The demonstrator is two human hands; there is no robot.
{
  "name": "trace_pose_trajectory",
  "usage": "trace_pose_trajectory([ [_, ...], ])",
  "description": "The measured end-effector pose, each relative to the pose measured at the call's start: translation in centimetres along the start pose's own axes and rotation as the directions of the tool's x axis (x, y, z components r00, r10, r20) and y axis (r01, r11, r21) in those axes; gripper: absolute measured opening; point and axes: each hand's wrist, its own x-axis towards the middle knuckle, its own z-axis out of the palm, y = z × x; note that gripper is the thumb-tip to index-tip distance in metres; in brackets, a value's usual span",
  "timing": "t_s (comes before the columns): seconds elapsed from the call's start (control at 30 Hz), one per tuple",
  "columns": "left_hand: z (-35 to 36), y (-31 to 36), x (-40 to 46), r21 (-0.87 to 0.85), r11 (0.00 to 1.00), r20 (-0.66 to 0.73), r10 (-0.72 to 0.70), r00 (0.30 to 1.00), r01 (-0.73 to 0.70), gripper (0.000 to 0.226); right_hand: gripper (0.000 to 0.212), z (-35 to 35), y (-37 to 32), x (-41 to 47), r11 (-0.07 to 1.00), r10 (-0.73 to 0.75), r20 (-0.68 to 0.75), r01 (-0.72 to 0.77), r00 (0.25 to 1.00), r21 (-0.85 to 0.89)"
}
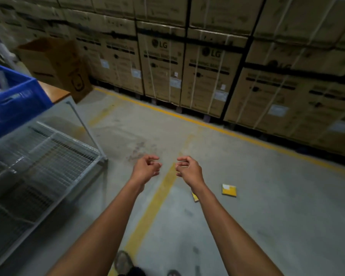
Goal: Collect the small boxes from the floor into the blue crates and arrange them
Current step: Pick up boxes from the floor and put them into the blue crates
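**A:** Two small yellow boxes in the head view. Landmark is the yellow floor stripe [155, 204] that runs up the middle. Full box [229, 190] lies flat on the concrete well to the right of the stripe. Second box [195, 196] sits between the stripe and the first, mostly hidden behind the right forearm, only an edge shows.

**B:** Hands?

**A:** Left hand [146, 168] hangs just left of the stripe's far end, right hand [188, 169] just right of it. Both loosely curled, nothing in either, apart from each other and above the floor.

**B:** Crate?

**A:** Blue crate [14, 100] far left of the stripe, on a wooden tabletop [54, 92]. Contents blurred, can't tell. Open brown carton [56, 64] tilted at the table's corner beside the crate.

**B:** Room to move?

**A:** Left of the stripe, a wire-mesh rack [48, 156] with its corner post close to the left hand. Right of the stripe, bare concrete out past both boxes. Far edge is a yellow line [207, 124] along the base of a wall of strapped cardboard cartons [203, 76]. Near end of the stripe: a shoe [123, 262] at the frame's bottom.
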Motion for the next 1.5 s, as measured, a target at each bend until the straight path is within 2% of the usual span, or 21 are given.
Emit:
trace_pose_trajectory([
  [0.27, 8.2, -1.2, -7.8, 0.061, 0.993, 0.07, 0.098, 0.993, -0.102, 0.021, 0.025, -9.9, 2.6, -9.3, 0.998, -0.031, -0.184, 0.042, 0.982, 0.051],
  [0.43, 11.5, -3.1, -12.4, 0.088, 0.982, 0.155, 0.15, 0.976, -0.165, 0.024, 0.028, -14.1, 4.2, -15.2, 0.996, -0.078, -0.297, 0.084, 0.952, 0.007],
  [0.6, 14.7, -5.4, -17.4, 0.045, 0.992, 0.168, 0.111, 0.98, -0.121, 0.024, 0.026, -18.5, 7.0, -20.7, 0.998, -0.059, -0.375, 0.052, 0.925, -0.031],
  [0.8, 19.7, -7.1, -22.8, 0.092, 0.99, 0.168, 0.087, 0.982, -0.104, 0.021, 0.029, -25.1, 9.4, -25.6, 0.999, -0.034, -0.449, 0.033, 0.893, -0.01],
  [0.97, 25.2, -7.5, -25.9, 0.136, 0.982, 0.19, 0.106, 0.976, -0.133, 0.018, 0.029, -30.7, 10.8, -27.2, 1.0, -0.024, -0.404, 0.027, 0.915, 0.001],
  [1.13, 31.7, -7.0, -27.7, 0.163, 0.978, 0.116, 0.112, 0.987, -0.13, 0.017, 0.029, -37.4, 11.6, -26.6, 0.999, -0.038, -0.322, 0.026, 0.946, -0.041],
  [1.3, 37.7, -7.3, -28.3, 0.152, 0.983, 0.107, 0.092, 0.99, -0.108, 0.014, 0.032, -44.0, 11.8, -24.9, 0.996, -0.068, -0.257, 0.051, 0.964, -0.075],
  [1.5, 42.3, -8.0, -27.7, 0.188, 0.976, 0.061, 0.096, 0.994, -0.106, 0.015, 0.032, -48.8, 12.4, -21.9, 0.993, -0.078, -0.193, 0.058, 0.978, -0.106],
])
